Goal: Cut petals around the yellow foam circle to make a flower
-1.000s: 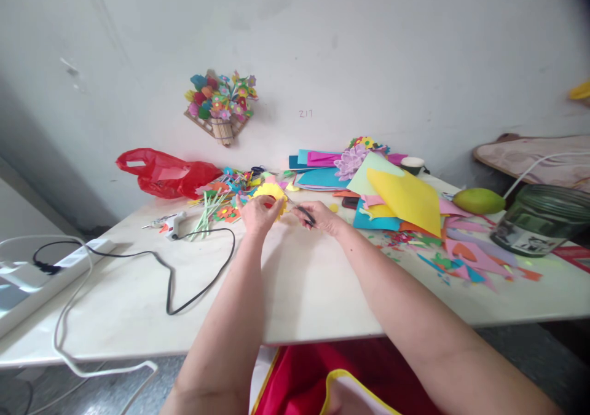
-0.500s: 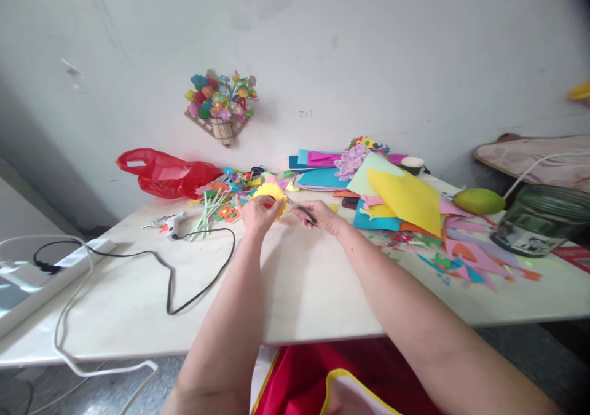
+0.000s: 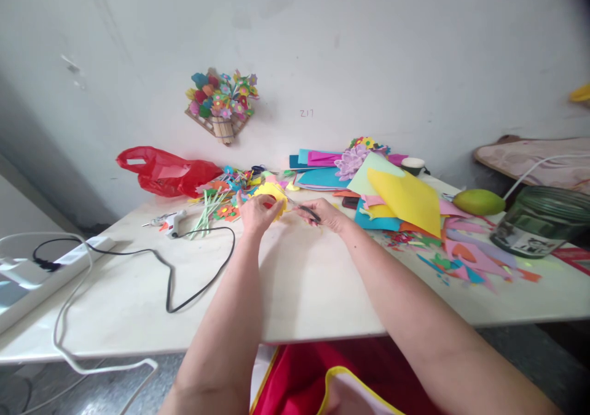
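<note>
My left hand (image 3: 259,213) is closed on a yellow scalloped paper piece (image 3: 273,192), which shows beyond and beside the fingers. Something red shows between thumb and fingers. Dark-handled scissors (image 3: 310,212) are gripped in my right hand (image 3: 324,213), their blades pointing left toward the yellow piece's right edge. Whether the blades touch it is too small to tell. Paper flowers (image 3: 225,211) and pale green stems (image 3: 207,212) lie to the left of my left hand.
A glue gun (image 3: 174,223) with a black cord, a power strip (image 3: 76,254) and a red bag (image 3: 168,174) are at left. Colored sheets (image 3: 408,200), paper scraps (image 3: 465,252), a green fruit (image 3: 479,201) and a glass jar (image 3: 530,218) are at right.
My right hand and the scissors have shifted slightly right, and the scissor handle has turned a little. The left hand still holds the yellow piece in nearly the same place.
</note>
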A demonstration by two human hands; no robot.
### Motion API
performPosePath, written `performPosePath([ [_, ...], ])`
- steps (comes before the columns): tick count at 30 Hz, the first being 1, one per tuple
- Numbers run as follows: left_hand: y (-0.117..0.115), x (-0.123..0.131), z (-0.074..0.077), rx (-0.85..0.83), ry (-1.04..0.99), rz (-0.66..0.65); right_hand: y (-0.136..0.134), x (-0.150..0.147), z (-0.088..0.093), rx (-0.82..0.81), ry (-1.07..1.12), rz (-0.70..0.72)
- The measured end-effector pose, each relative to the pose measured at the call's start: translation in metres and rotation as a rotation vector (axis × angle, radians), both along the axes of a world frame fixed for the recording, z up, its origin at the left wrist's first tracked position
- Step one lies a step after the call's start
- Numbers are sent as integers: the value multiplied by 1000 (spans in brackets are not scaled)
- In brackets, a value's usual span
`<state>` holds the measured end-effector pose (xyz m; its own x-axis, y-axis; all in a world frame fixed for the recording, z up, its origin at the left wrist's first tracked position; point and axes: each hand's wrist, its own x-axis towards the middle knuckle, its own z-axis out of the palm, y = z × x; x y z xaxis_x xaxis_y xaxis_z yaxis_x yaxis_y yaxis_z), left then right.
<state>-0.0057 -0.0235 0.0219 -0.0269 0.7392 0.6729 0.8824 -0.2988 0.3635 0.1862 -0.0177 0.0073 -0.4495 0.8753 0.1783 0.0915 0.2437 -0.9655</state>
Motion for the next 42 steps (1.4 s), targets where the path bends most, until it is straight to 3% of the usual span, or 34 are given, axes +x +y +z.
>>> performPosePath([
  [13, -3, 2, 2, 15, -41, -35, -2, 10, 3, 38, -50, 6],
  [28, 0, 5, 0, -24, -63, 62, -11, -7, 3, 7, 54, -3],
  [42, -2, 6, 2, -36, -63, 62, -13, -9, 4, 0, 47, -24],
])
